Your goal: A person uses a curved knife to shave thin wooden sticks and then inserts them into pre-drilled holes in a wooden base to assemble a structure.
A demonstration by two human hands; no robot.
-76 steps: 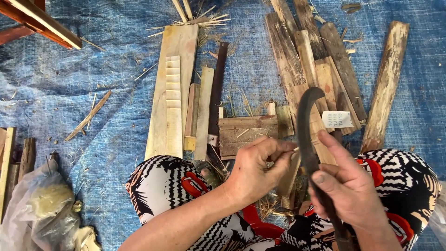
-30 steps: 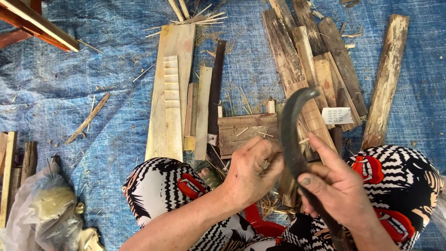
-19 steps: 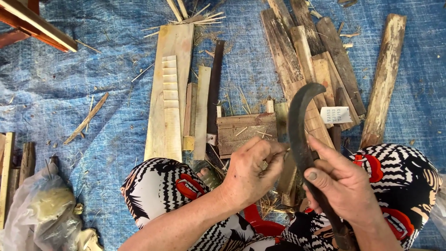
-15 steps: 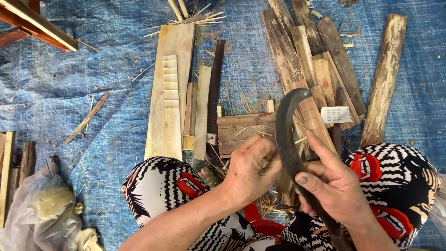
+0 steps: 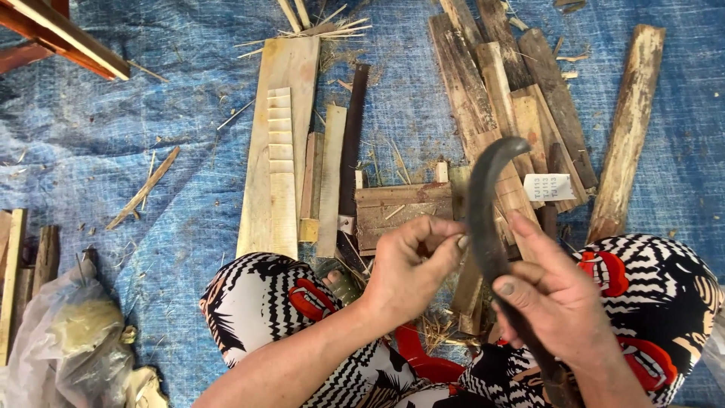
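My right hand (image 5: 555, 298) grips a dark curved blade (image 5: 483, 204), a hooked knife whose tip arcs up and to the right. Its handle runs down under my palm. My left hand (image 5: 411, 268) is closed in a pinch beside the blade's inner edge; whatever thin piece it holds is hidden by the fingers. Both hands hover above my knees in black, white and red patterned cloth (image 5: 257, 302). Just beyond them lies a small wooden block (image 5: 400, 211).
A blue tarp (image 5: 151, 151) covers the ground. A long pale plank (image 5: 279, 143), narrower slats (image 5: 332, 177) and a heap of weathered boards (image 5: 521, 98) lie ahead. One thick log piece (image 5: 627, 128) sits right. A plastic bag (image 5: 68, 340) is bottom left.
The curved blade has rocked slightly left and right beside my left hand; it now stands a little right of where it was half a second ago. My left hand stays pinched.
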